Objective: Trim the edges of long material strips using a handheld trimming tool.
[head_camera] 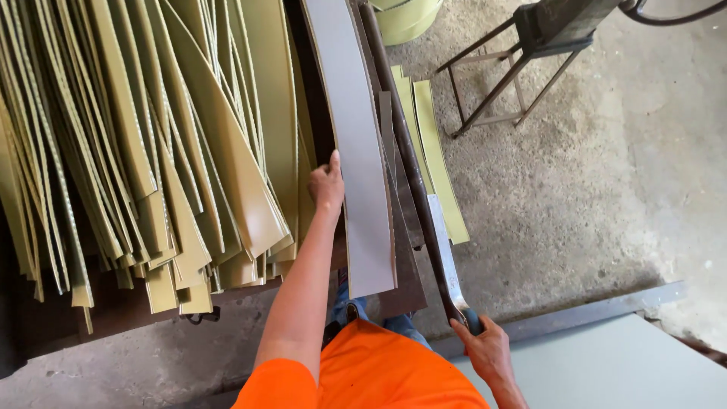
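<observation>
My left hand [326, 184] rests on the left edge of a long grey metal sheet strip [356, 151] that lies on the dark bed of a lever shear, fingers pressing the strip. My right hand [485, 348] is closed around the handle end of the long shear blade lever [424, 212], which runs up alongside the strip's right edge. An orange sleeve and shirt cover my arms and chest at the bottom.
A large heap of olive-green cut metal strips [144, 151] fills the left. Two more green strips [432, 144] lie on the concrete floor right of the shear. A metal stand [522, 68] sits upper right, a grey sheet [621, 363] lower right.
</observation>
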